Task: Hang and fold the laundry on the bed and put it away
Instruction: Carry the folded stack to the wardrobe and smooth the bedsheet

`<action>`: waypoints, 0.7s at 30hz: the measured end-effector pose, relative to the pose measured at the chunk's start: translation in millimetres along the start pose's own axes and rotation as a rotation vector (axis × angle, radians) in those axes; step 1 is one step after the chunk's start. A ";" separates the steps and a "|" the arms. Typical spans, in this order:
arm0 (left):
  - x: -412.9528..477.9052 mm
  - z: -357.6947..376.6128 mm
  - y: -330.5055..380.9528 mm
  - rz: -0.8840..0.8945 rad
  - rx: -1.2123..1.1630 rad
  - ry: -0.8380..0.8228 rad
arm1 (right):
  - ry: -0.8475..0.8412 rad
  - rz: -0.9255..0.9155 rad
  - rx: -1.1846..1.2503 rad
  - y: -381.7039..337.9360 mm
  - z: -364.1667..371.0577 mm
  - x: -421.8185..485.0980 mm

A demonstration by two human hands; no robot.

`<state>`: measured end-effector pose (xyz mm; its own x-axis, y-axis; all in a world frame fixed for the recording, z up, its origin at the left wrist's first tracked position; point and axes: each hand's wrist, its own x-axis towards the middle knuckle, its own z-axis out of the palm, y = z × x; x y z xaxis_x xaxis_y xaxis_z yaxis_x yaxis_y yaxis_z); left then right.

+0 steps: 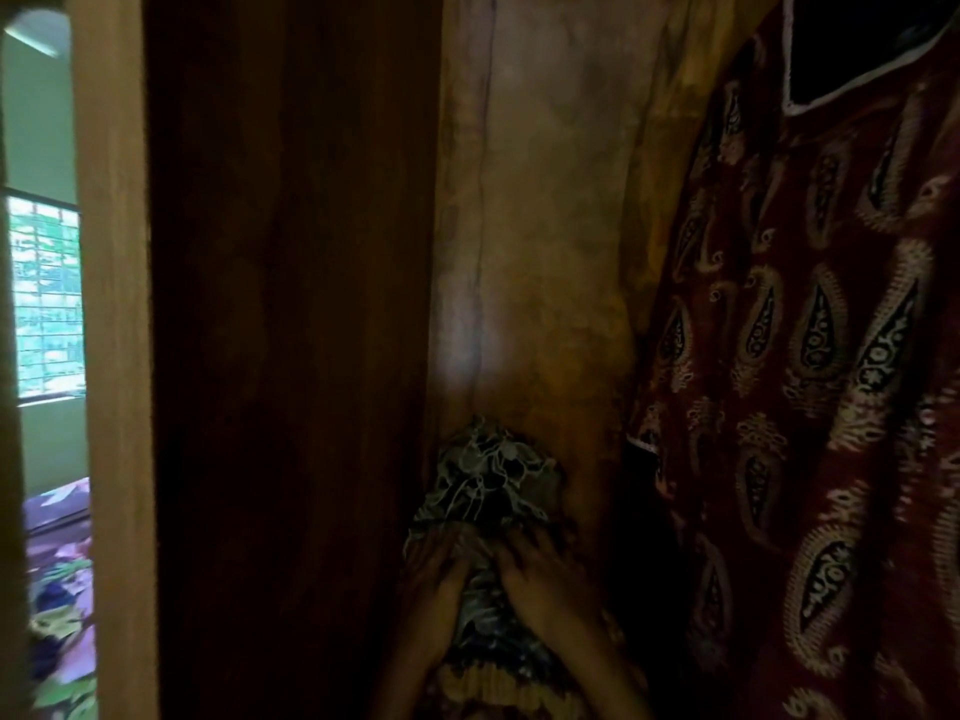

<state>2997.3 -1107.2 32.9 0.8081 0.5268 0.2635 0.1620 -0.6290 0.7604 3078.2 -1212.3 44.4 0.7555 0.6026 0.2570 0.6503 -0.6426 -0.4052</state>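
Note:
Inside a dark wooden wardrobe, a folded garment with a black, grey and white pattern lies low in the middle, pushed against the back corner. My left hand rests flat on its left side and my right hand lies flat on its right side, fingers spread and pressing the cloth. A yellowish frilled edge of cloth shows between my forearms at the bottom.
A red paisley garment with a white-trimmed neckline hangs at the right. Yellow-brown fabric hangs behind it. The wardrobe's wooden side panel fills the left. Past its frame, a barred window and a floral bedsheet show.

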 end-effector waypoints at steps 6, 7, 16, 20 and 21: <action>-5.9 -5.3 12.5 0.103 0.068 0.104 | 0.121 0.027 0.248 -1.3 -17.9 -9.6; -8.1 -7.8 18.7 0.104 0.094 0.118 | 0.189 0.074 0.348 0.1 -20.2 -13.8; -31.7 -18.2 54.0 0.233 0.138 0.247 | 0.281 0.089 0.589 9.7 -58.2 -64.7; -73.5 -17.4 77.5 0.274 0.041 0.185 | 0.275 0.132 0.570 8.8 -72.3 -118.8; -85.5 -15.7 82.3 0.292 0.022 0.170 | 0.292 0.128 0.565 10.0 -73.9 -132.1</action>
<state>2932.7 -1195.0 82.3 0.7163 0.4097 0.5649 -0.0482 -0.7785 0.6257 2990.7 -1333.3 71.2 0.8667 0.3327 0.3717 0.4718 -0.3047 -0.8274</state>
